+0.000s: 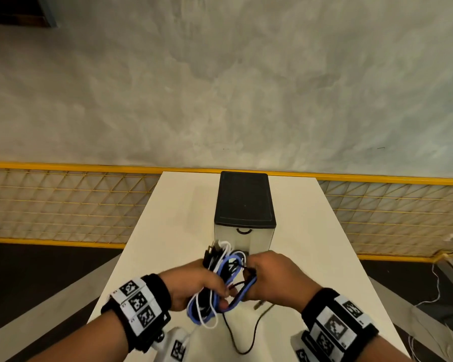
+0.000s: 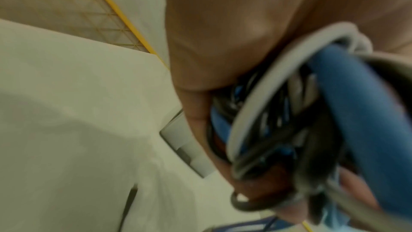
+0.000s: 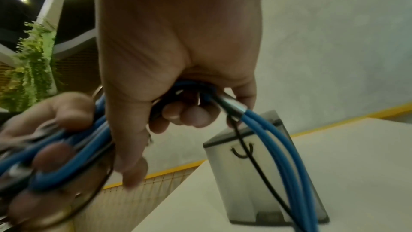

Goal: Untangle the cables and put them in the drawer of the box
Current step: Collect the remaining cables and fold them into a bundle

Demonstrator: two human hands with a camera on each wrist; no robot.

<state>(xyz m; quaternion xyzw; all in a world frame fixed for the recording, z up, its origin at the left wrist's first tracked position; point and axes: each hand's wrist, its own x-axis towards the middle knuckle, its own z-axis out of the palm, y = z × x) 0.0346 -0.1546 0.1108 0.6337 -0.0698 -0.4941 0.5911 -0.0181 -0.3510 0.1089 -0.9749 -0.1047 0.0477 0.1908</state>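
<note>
White table (image 1: 168,231) under both hands; box (image 1: 244,205) just beyond the fingertips, drawer (image 1: 243,237) shut. Cable bundle (image 1: 220,273) sits between the hands: left hand (image 1: 194,286) fingers curled round the coil, right hand (image 1: 275,275) fingers pinching the blue cable (image 3: 267,130) loop. Light, limp, probably snag-prone; best gripped near a plug end, feeding one strand out at a time.

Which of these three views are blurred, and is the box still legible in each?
Head view: sharp at the box, wide-angle bending at the edges, slight motion blur on the cables. Left wrist view: heavily blurred, cables smeared, box hardly legible. Right wrist view: left hand motion-blurred, right hand and box fairly clear.
</note>
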